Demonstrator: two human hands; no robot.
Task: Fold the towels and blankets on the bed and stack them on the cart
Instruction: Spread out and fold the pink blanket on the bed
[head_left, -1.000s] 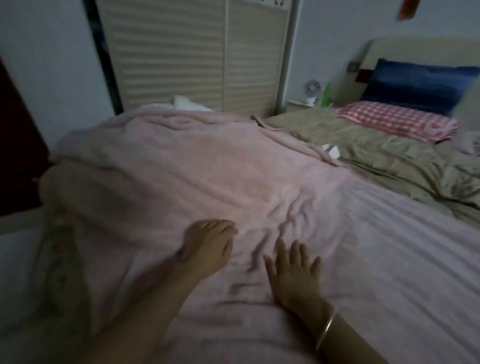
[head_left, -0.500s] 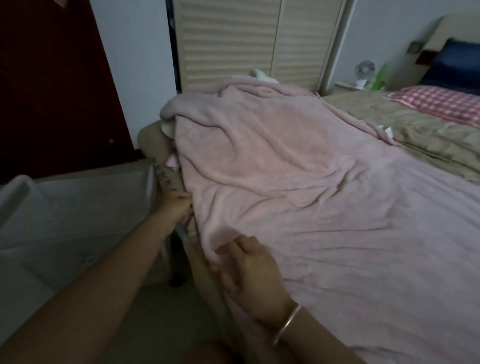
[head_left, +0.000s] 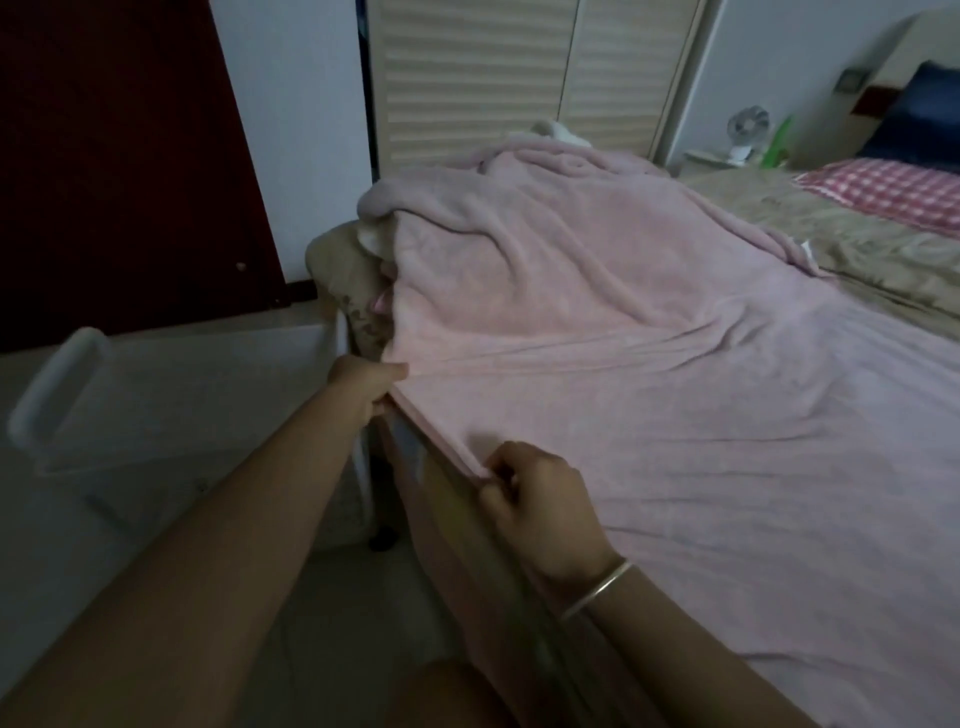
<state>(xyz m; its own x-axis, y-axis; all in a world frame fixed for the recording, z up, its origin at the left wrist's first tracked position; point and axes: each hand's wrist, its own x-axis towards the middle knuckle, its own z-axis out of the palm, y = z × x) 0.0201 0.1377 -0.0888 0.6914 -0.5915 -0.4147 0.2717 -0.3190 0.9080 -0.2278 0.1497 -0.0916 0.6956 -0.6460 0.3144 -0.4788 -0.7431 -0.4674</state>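
Observation:
A large pink fleece blanket lies spread over the bed, bunched up at its far end. My left hand grips the blanket's near-left edge at the side of the bed. My right hand, with a bangle on the wrist, pinches the same edge closer to me. The edge runs taut between the two hands. A white cart stands on the floor left of the bed, beside my left forearm.
A tan quilt, a red checked pillow and a blue pillow lie at the right rear. A louvered wardrobe stands behind the bed, a dark red door at the left. A nightstand holds a small fan.
Both hands left the top of the blanket and moved to its left edge, then took hold of it. The edge is now pulled straight between them. The view swung left, showing the cart.

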